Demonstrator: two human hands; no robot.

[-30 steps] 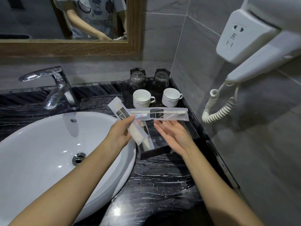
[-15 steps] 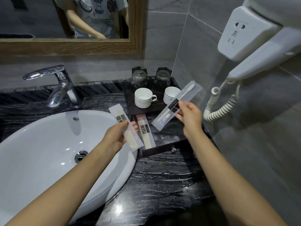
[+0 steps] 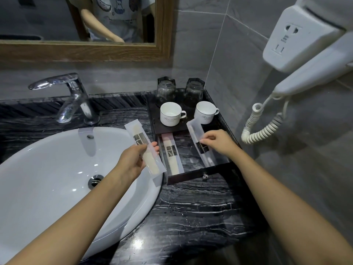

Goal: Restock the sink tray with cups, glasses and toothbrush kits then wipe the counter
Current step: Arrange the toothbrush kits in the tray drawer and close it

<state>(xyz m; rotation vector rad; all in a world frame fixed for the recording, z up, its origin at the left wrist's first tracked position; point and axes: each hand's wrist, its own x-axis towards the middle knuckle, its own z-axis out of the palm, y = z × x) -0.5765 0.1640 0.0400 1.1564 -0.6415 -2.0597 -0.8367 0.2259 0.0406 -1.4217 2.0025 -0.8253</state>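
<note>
A dark tray (image 3: 224, 121) with an open drawer (image 3: 198, 175) stands on the counter's right side. Two white cups (image 3: 170, 116) (image 3: 205, 111) stand on it in front of two upturned glasses (image 3: 165, 90) (image 3: 193, 90). One wrapped kit (image 3: 171, 153) lies in the drawer's left part. My right hand (image 3: 219, 142) pinches a wrapped toothbrush kit (image 3: 199, 144) lying along the drawer's right part. My left hand (image 3: 133, 159) grips another wrapped kit (image 3: 145, 150) over the basin's right rim, left of the drawer.
A white basin (image 3: 57, 169) fills the left, with a chrome tap (image 3: 74, 98) behind it. The black marble counter (image 3: 191, 217) runs in front of the tray. A wall hair dryer (image 3: 305, 54) with a coiled cord (image 3: 261, 127) hangs at the right. A wood-framed mirror (image 3: 160, 35) hangs above.
My right hand took the toothbrush kit from my left hand, swung it right, then lowered it into the drawer's right part. My left hand stayed over the basin rim with its kit.
</note>
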